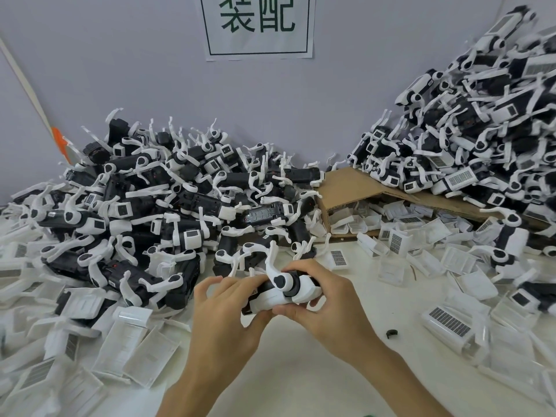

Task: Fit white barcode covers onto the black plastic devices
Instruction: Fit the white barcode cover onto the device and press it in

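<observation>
White cover (272, 297) lies against the black device (264, 286) (near me, centre); my left hand (224, 314) and right hand (325, 299) both pinch it.

Open table (301, 365) centre, device heaps (135, 206) behind, covers (135, 350) seemingly crowding both sides

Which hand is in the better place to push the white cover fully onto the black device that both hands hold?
Probably the right hand: its thumb and fingers lie on the white cover. The left hand grips the black device at its other end, so it can steady it.
</observation>
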{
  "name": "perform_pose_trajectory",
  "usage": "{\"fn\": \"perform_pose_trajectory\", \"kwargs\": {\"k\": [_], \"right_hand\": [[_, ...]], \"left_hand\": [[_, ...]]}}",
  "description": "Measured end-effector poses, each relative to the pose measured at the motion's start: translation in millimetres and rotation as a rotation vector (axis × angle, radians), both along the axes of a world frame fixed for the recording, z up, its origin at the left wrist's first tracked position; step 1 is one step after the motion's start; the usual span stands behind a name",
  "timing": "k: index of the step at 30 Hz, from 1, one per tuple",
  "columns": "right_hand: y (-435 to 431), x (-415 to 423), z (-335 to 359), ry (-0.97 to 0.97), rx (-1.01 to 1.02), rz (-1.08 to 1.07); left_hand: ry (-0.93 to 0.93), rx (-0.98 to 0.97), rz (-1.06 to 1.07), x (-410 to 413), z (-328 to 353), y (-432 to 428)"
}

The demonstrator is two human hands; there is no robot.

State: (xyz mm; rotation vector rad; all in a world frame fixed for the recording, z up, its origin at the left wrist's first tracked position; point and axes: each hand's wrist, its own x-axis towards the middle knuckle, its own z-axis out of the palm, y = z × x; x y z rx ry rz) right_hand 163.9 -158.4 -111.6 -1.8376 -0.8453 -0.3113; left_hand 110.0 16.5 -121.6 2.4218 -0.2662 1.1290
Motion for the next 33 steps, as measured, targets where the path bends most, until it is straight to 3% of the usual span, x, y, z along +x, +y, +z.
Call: {"fn": "perform_pose_trajectory", "kwargs": {"k": [10, 22, 29, 31, 33], "right_hand": [[1, -2, -2, -0.086, -0.073, -0.122], [6, -4, -9, -0.047, -0.015, 0.02], [4, -3, -6, -0.03, -0.011, 0.006], [4, -3, -4, 0.003, 0.017, 0.023], [3, -2, -2, 0.07, 0.094, 0.041]], "left_hand": [[-0.001, -0.011, -0.012, -1, -1, 2], [0.181, 0.045, -0.037, 2, 1, 8], [0.173, 0.017, -0.062, -1, 1, 6], [0.165, -0.036, -0.076, -3, 1, 7], [0.236, -0.218, -0.149, -9, 4, 3]]}}
